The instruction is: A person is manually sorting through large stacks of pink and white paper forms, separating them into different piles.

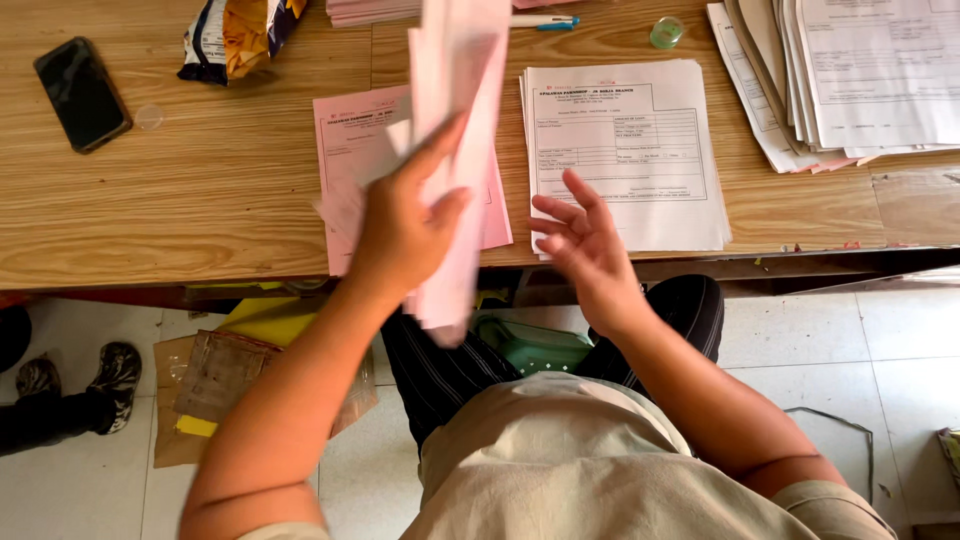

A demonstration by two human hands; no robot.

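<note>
Left hand (405, 225) closed around a sheaf of pink and white sheets (455, 150), raised above the pink form stack (340, 150) on the wooden desk (200, 200). Right hand (585, 245) open, fingers spread, empty, just right of the sheaf, before the white form stack (625, 150). Judged light, limp, easily creased, prone to fanning; best pinched mid-edge, thumb across

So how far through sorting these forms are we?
Done, it seems: a white stack and a pink stack lie on the desk. In hand: the left hand holds pink sheets; the right hand is open, empty. Possibly left: the fanned pile.
</note>
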